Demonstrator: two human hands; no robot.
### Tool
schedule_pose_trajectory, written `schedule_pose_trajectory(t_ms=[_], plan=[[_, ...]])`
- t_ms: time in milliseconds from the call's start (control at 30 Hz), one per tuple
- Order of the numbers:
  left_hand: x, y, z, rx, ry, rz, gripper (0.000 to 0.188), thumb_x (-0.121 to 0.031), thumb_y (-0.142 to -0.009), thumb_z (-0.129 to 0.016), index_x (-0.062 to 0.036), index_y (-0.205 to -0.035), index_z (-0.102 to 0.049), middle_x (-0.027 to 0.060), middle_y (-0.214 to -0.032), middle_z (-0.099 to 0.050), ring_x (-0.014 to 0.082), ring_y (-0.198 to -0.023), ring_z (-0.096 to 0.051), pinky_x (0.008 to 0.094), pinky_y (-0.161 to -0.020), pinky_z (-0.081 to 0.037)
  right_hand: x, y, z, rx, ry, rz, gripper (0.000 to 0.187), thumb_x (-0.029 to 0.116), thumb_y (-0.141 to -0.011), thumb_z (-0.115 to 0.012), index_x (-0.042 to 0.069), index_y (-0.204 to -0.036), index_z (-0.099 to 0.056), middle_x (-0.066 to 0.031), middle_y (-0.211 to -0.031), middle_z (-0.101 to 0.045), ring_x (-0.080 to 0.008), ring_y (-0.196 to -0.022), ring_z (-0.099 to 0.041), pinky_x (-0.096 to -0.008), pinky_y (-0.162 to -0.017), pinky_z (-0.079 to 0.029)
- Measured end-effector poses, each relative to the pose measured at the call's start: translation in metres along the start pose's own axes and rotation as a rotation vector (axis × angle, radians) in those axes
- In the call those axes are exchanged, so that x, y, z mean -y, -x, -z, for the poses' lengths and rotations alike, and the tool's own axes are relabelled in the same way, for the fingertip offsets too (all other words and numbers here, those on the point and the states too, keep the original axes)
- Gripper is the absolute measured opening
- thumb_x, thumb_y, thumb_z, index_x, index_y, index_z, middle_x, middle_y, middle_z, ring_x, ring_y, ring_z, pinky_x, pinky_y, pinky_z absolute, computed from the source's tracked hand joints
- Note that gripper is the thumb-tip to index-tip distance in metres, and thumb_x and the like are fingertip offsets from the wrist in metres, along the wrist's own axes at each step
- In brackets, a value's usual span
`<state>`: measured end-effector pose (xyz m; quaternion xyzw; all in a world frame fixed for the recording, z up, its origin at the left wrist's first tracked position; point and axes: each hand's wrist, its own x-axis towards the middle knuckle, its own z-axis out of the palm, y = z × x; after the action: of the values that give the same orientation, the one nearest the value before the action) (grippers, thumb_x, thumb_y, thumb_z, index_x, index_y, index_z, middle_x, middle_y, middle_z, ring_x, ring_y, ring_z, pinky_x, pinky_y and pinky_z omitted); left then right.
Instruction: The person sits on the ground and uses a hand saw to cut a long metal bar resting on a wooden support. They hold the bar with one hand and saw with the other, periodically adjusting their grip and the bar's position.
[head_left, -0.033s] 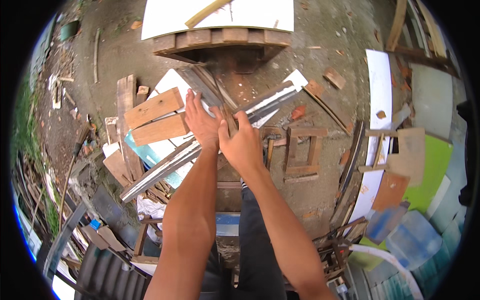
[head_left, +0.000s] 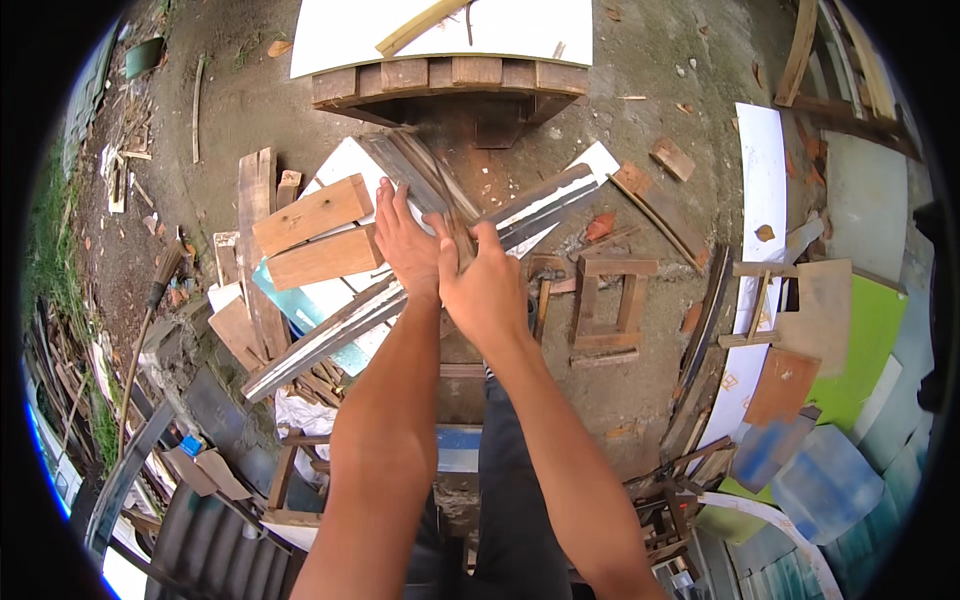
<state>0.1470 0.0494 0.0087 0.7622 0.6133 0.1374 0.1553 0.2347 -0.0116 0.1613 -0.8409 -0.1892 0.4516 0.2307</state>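
Container, upper left of the frame: green pot [head_left: 144, 58], tilted on the bare ground; contents could not be made out. Lower left: crumpled white sacking [head_left: 305, 414], partly hidden beneath other scrap; whether it held anything, could not tell.

Main piece, centre of the frame: weathered plank [head_left: 408, 168], grey-brown, rough and darkened, slanting from upper left down toward the hands. Beside its right edge, narrower strips at a similar slant. A long beam [head_left: 548, 207], dark grey with flaking white along its length, ran diagonally through the centre, lower left to upper right.

Left hand [head_left: 408, 245] lay flat, fingers spread, on the plank. Right hand [head_left: 485, 292] was curled just beside it, thumb and forefinger closed on a narrow brown piece [head_left: 460, 238]; its kind unclear, mostly covered.

Left of centre: two lighter brown boards [head_left: 312, 215], side by side. Top centre: white-topped worktop [head_left: 345, 38] bearing a yellowish stick [head_left: 428, 27].
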Motion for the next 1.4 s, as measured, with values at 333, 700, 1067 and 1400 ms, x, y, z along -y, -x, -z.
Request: schedule_pose_trajectory(t_ms=[333,700,1067,1400], plan=[[-0.001,0.005,-0.001,0.014,-0.017,-0.016,0.051,-0.012,-0.081,-0.054,-0.0043,-0.131,-0.052,0.0146,-0.153,-0.041,0.0294,-0.145,-0.033,0.0457,-0.114,-0.029,-0.05,0.203,0.07,-0.064,-0.129,0.086,0.037,0.016,-0.093,-0.066,-0.005,-0.122,-0.058,-0.0225,-0.097,-0.071,-0.0293,-0.085,-0.073,-0.0358,-0.074,-0.056],[-0.002,0.003,-0.001,0.047,-0.037,0.008,0.051,-0.012,-0.081,-0.054,-0.0064,-0.131,-0.051,0.015,-0.154,-0.039,0.0295,-0.145,-0.032,0.0447,-0.114,-0.029,-0.019,0.125,0.043,-0.065,-0.094,0.073,0.039,0.024,-0.096,-0.061,0.003,-0.127,-0.052,-0.0258,-0.094,-0.069,-0.0481,-0.081,-0.067,-0.0519,-0.072,-0.055],[0.001,0.003,0.0,0.065,-0.013,0.004,0.051,-0.015,-0.08,-0.055,-0.0071,-0.13,-0.054,0.014,-0.154,-0.038,0.0298,-0.145,-0.032,0.0464,-0.113,-0.029,-0.033,-0.021,-0.035,-0.076,-0.021,0.076,0.032,0.029,-0.095,-0.062,0.002,-0.112,-0.058,-0.0254,-0.087,-0.067,-0.0488,-0.085,-0.064,-0.052,-0.072,-0.05],[0.0,0.006,0.001,0.03,-0.047,-0.017,0.048,-0.013,-0.08,-0.055,-0.0062,-0.128,-0.055,0.0154,-0.154,-0.038,0.0309,-0.144,-0.033,0.047,-0.112,-0.03,-0.029,0.221,0.116,0.053,-0.068,0.092,0.044,0.016,-0.094,-0.063,0.001,-0.133,-0.05,-0.0183,-0.117,-0.069,-0.0376,-0.097,-0.071,-0.04,-0.09,-0.052]])
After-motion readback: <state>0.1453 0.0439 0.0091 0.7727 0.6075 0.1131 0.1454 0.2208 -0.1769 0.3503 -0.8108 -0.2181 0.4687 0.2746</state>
